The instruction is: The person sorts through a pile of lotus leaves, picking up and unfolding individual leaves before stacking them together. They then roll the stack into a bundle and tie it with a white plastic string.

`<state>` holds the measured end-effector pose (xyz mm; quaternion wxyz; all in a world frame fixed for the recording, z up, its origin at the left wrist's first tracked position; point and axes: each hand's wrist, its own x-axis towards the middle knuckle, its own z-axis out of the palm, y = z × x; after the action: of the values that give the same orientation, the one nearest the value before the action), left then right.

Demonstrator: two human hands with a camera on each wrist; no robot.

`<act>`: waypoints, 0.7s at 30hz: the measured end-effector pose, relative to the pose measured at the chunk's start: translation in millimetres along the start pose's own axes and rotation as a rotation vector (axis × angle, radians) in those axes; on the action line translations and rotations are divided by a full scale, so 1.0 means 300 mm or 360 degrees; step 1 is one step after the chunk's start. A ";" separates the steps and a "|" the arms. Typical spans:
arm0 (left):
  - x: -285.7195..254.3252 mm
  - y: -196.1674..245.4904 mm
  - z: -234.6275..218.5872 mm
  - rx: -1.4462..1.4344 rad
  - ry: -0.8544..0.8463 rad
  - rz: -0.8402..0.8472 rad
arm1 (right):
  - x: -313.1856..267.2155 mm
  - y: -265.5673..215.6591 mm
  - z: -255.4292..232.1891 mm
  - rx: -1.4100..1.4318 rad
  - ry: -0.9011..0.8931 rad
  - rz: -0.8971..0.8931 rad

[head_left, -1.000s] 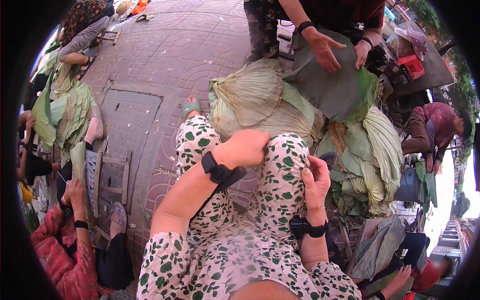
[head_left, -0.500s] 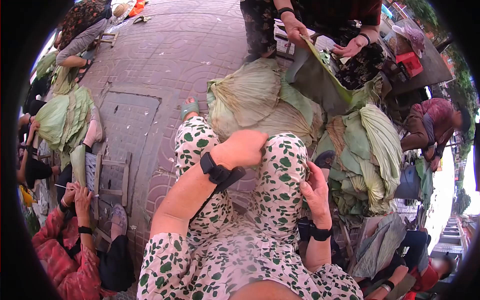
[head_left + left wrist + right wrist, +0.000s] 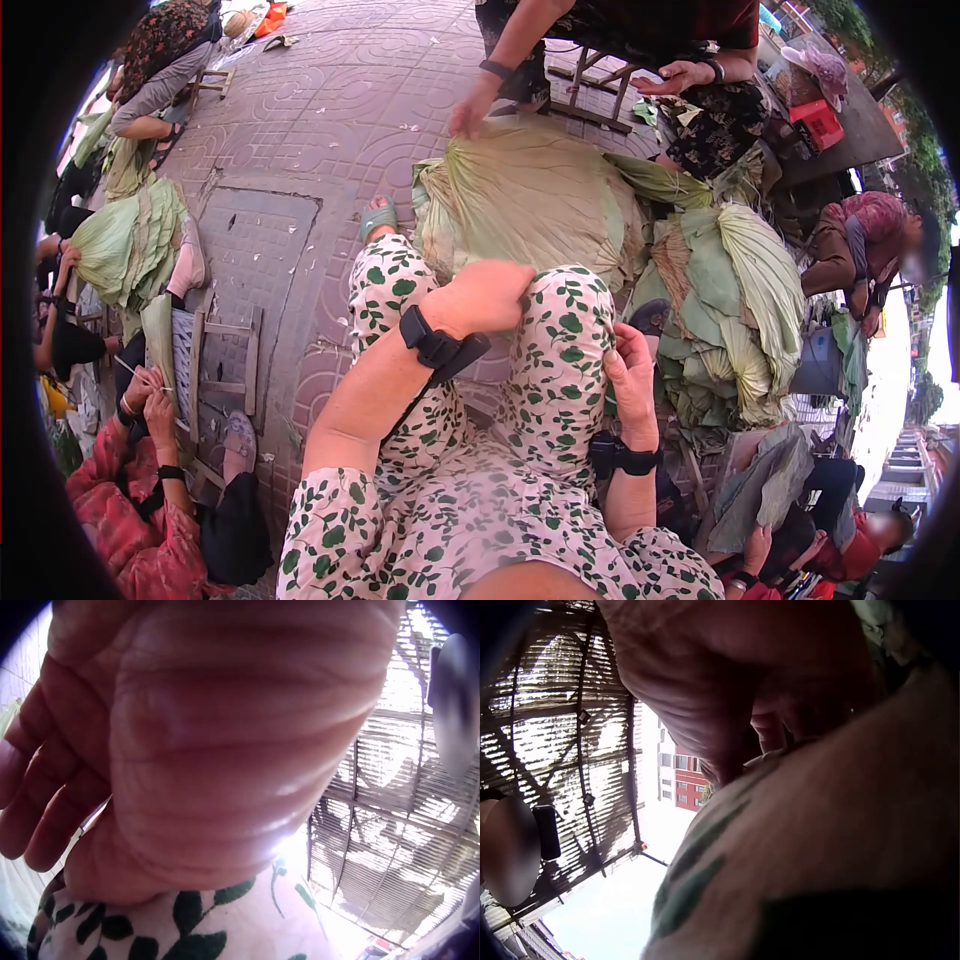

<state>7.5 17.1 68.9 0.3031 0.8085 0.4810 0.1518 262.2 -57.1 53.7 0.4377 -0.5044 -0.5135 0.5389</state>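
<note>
My left hand rests at my knee in leaf-print trousers, back of the hand upward. In the left wrist view its fingers hang loosely bent with nothing in them. The right hand lies against the outer side of the same knee, thumb up, fingers lightly bent and partly hidden. Beyond my knees, a heap of large lotus leaves covers the paving. A person opposite reaches one hand to the heap's top leaf; their other hand is held palm up.
A second stack of folded leaves stands to the right of my knees. Several people sit around with leaves; one at lower left holds a thin stick. Wooden stools stand on the left paving. A red box sits at upper right.
The person opposite has swung a large leaf from their lap over onto the heap, moving left. My left hand stays put; the right hand has barely shifted.
</note>
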 end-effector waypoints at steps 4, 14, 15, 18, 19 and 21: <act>0.003 -0.002 0.004 0.0003 0.0007 0.0009 | -0.012 -0.013 0.011 0.0025 0.0046 -0.0020; -0.002 0.015 -0.015 0.0012 -0.0041 -0.0022 | -0.010 -0.016 0.011 -0.0051 0.0069 0.0038; 0.000 0.013 -0.012 0.0014 -0.0045 -0.0018 | -0.011 -0.013 0.011 -0.0049 0.0074 0.0038; 0.002 0.005 -0.005 -0.0014 -0.0013 0.0002 | -0.010 0.000 0.006 0.0013 0.0069 0.0036; 0.003 0.006 -0.005 -0.0007 -0.0017 0.0005 | -0.011 0.001 0.003 -0.0004 0.0075 0.0044; 0.002 0.008 -0.007 0.0000 -0.0015 0.0008 | -0.012 -0.004 0.003 -0.0024 0.0078 0.0048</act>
<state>8.2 17.5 72.1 0.3050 0.8105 0.4774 0.1488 261.7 -60.7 55.0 0.4382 -0.5284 -0.4989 0.5291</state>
